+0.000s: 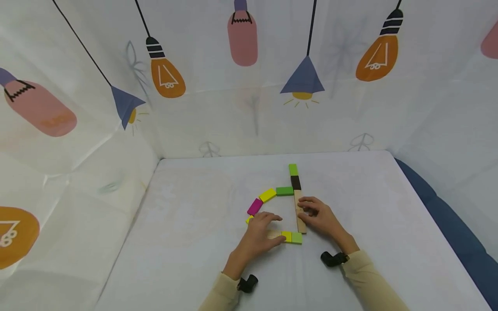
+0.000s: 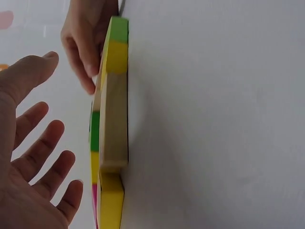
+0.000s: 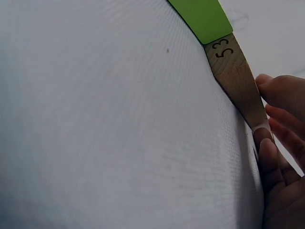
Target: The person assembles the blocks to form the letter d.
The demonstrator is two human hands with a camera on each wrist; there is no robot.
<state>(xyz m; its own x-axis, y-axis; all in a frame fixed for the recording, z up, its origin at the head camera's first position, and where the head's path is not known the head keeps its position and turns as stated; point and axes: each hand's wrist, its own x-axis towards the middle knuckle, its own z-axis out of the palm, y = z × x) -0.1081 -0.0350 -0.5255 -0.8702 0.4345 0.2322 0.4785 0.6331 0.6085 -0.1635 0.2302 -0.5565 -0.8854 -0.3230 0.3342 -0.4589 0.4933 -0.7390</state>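
My left hand has its fingers spread over the lower row of blocks. In the head view its thumb reaches a small yellow block beside a light green block. A plain wooden block lies in that row, partly hidden by this hand in the head view. My right hand grips a long wooden block in the upright line, fingertips and thumb at its edges. The wooden end marked 53 shows in the right wrist view, beside the light green block.
Above the long block a black block and a light green block continue the line. A green block, yellow block and magenta block curve leftward. All lie on a white tabletop before a printed cloth.
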